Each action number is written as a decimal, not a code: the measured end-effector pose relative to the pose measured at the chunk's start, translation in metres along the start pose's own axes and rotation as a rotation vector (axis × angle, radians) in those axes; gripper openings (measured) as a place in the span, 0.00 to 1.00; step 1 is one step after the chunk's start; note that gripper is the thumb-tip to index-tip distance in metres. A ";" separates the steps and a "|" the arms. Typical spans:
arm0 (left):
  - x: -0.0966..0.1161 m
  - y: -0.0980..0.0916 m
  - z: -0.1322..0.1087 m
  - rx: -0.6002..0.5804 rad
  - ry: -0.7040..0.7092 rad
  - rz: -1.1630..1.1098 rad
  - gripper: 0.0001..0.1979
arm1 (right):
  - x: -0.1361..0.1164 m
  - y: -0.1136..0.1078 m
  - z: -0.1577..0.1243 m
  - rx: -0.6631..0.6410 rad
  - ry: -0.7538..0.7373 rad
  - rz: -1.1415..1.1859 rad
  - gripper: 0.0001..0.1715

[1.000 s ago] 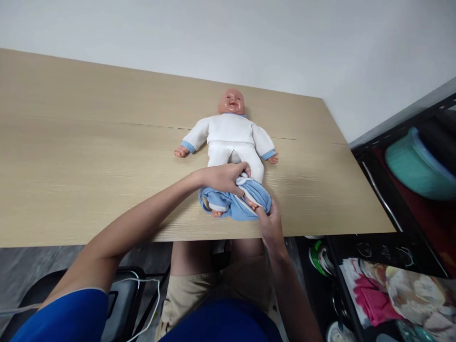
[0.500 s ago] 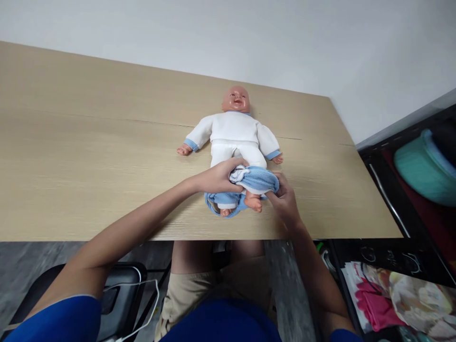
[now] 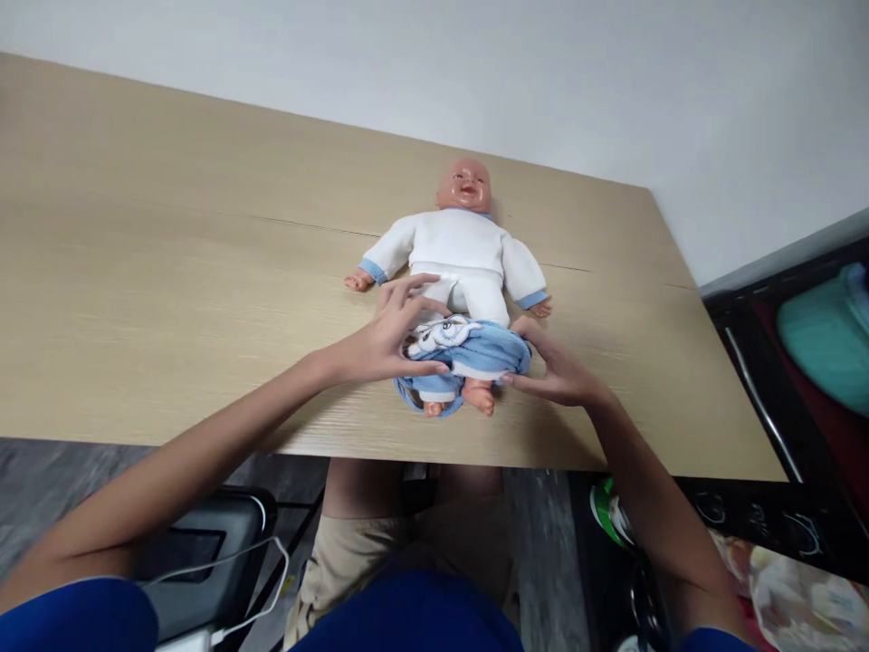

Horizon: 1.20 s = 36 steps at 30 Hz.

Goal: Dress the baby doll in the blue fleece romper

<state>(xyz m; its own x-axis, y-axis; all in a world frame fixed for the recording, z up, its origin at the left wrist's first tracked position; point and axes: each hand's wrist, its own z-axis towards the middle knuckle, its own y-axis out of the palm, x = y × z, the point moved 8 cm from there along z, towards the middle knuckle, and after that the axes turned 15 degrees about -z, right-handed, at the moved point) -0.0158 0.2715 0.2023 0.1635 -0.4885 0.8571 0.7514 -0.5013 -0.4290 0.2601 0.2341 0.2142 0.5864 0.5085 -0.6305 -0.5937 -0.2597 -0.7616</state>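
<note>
A baby doll in a white suit with blue cuffs lies on its back on the wooden table, head toward the wall. A bunched blue garment with a white printed patch sits around its lower legs, and both bare feet stick out below it. My left hand pinches the garment's left side with thumb and lower fingers, its other fingers spread above the doll's hip. On the right side, my right hand grips the same garment with its fingers curled around the edge.
The table's front edge runs just below the doll's feet. A dark shelf unit stands to the right with a teal container on it. A black chair and a white cable lie at the lower left, above my lap.
The blue garment has been drawn further up the doll's legs, so both feet show. My right hand moved from below the feet up to the garment's right side. My left fingers spread.
</note>
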 end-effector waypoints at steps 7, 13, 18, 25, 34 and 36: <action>-0.047 0.008 -0.048 0.150 -0.145 -0.527 0.23 | 0.045 0.007 0.018 0.228 0.236 0.425 0.26; -0.068 0.011 -0.034 0.428 -0.226 -0.721 0.28 | 0.067 0.054 0.036 0.250 0.510 0.724 0.40; -0.086 -0.004 -0.020 0.545 -0.273 -0.787 0.33 | 0.066 0.064 0.041 0.225 0.466 0.660 0.40; -0.082 -0.007 -0.018 0.413 -0.347 -0.770 0.30 | 0.070 0.061 0.037 0.137 0.425 0.559 0.32; -0.078 0.005 -0.019 0.459 -0.283 -0.959 0.30 | 0.059 0.063 0.032 0.211 0.411 0.627 0.35; -0.078 0.002 -0.015 0.497 -0.258 -0.961 0.29 | 0.061 0.064 0.034 0.168 0.407 0.615 0.34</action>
<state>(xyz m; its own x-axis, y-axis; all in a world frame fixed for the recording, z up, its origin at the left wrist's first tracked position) -0.0368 0.2978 0.1305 -0.5399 0.1420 0.8297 0.7997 -0.2209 0.5582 0.2394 0.2761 0.1324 0.2603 -0.0398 -0.9647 -0.9365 -0.2537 -0.2422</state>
